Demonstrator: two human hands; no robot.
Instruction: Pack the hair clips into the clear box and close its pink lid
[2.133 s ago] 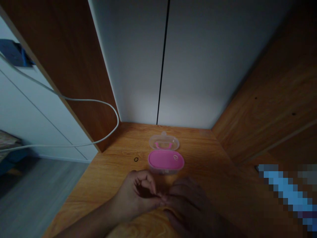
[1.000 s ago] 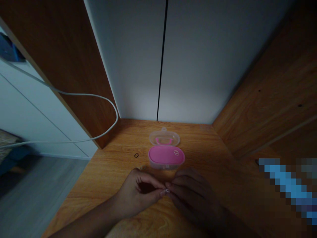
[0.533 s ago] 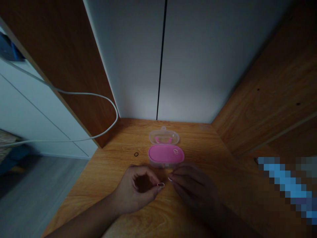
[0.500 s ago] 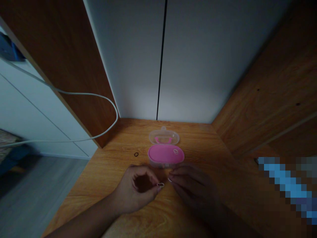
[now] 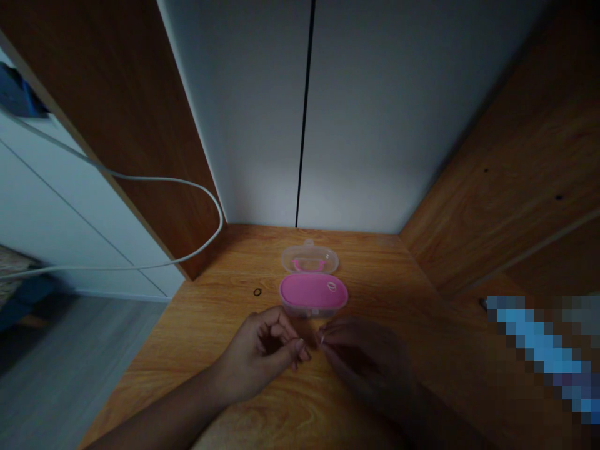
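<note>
Over the wooden surface, my left hand (image 5: 265, 356) is closed, its thumb pressed against curled fingers; whatever lies between them is hidden. My right hand (image 5: 370, 359), dark and slightly blurred, pinches a small pale hair tie (image 5: 322, 339) between its thumb and fingertips. The two hands are close together but apart. Just beyond them sits an oval clear plastic case (image 5: 300, 310) with a pink top (image 5: 304, 290), its clear lid (image 5: 287, 259) folded back. A pale loop (image 5: 331, 287) rests on the pink top. Left of the case lies a small black hair tie (image 5: 257, 292).
White panels (image 5: 262, 125) rise behind the wooden surface (image 5: 215, 337), with a wooden side wall (image 5: 515, 181) on the right. At the left, a white cable (image 5: 221, 219) hangs in a loop. A blurred-out blue patch (image 5: 539, 344) is at the right.
The fingers of my left hand have curled in, and the pale loop at their tips no longer shows. My right fingers have shifted slightly, with the pale hair tie still pinched.
</note>
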